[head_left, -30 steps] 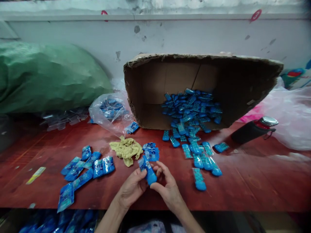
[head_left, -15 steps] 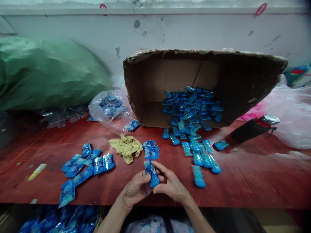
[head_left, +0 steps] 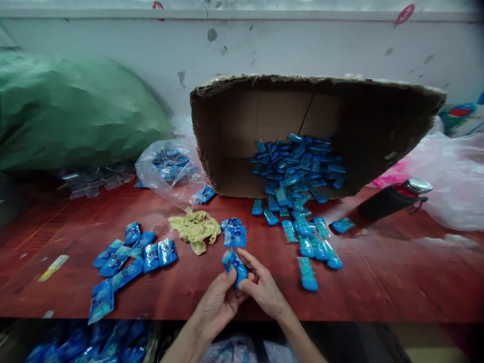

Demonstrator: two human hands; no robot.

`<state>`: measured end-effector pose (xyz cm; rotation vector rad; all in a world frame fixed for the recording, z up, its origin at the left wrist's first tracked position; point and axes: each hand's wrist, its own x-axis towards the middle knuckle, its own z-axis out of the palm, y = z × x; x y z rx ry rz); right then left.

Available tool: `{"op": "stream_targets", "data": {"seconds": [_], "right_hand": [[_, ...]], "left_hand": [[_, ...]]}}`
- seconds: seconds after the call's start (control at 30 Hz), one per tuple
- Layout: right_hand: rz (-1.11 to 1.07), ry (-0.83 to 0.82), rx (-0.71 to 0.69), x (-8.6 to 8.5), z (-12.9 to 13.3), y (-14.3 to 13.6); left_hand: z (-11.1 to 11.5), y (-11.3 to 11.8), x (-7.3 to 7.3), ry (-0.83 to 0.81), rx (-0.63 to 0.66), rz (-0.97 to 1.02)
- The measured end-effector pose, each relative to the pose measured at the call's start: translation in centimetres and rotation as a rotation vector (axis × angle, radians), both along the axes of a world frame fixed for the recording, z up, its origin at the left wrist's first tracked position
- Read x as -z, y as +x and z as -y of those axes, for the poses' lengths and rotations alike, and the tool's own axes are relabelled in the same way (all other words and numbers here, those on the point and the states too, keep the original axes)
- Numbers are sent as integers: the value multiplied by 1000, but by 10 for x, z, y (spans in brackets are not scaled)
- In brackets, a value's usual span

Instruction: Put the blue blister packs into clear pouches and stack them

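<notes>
Near the table's front edge, a small blue packet (head_left: pixel 233 263) is pinched between my two hands. My left hand (head_left: pixel 218 301) is closed on its lower left side, thumb on top. From the right, my right hand (head_left: pixel 265 291) grips it too, thumb by the lower end and fingers along the far side. Just beyond lie flat blue printed wrappers (head_left: pixel 235 235). Filled blue packets (head_left: pixel 127 275) are spread to the left. Blue pieces with clear tops and turquoise dots (head_left: pixel 308 275) lie to the right, more of them spilling from the cardboard box (head_left: pixel 242 177).
A crumpled yellow cloth (head_left: pixel 194 229) and a clear bag of wrappers (head_left: pixel 170 171) lie left of centre. Behind them bulges a green sack (head_left: pixel 75 116). At right, a black bottle (head_left: pixel 391 200) leans near pinkish plastic bags (head_left: pixel 449 181). Below the edge are more blue packets (head_left: pixel 91 343).
The packet has turned in my hands, its upper end now tilting left with its printed face showing more. My right fingers have shifted along it. The view has moved slightly.
</notes>
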<state>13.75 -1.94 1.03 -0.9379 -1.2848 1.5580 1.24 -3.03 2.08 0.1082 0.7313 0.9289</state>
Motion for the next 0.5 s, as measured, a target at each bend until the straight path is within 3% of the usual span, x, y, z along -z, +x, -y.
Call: {"op": "stream_targets", "data": {"seconds": [0.17, 0.27, 0.37, 0.43, 0.5], "right_hand": [[-2, -52, 0, 10, 2, -6], [86, 3, 26, 8, -3, -4], [332, 133, 97, 0, -18, 2], [526, 241, 138, -4, -35, 3], [777, 327, 168, -6, -54, 1]], "left_hand": [[-1, -11, 0, 22, -46, 0], [-12, -46, -6, 27, -275, 1], [-25, -90, -14, 115, -598, -40], [-31, -108, -18, 61, -675, -88], [-32, -108, -19, 2, -631, -134]]}}
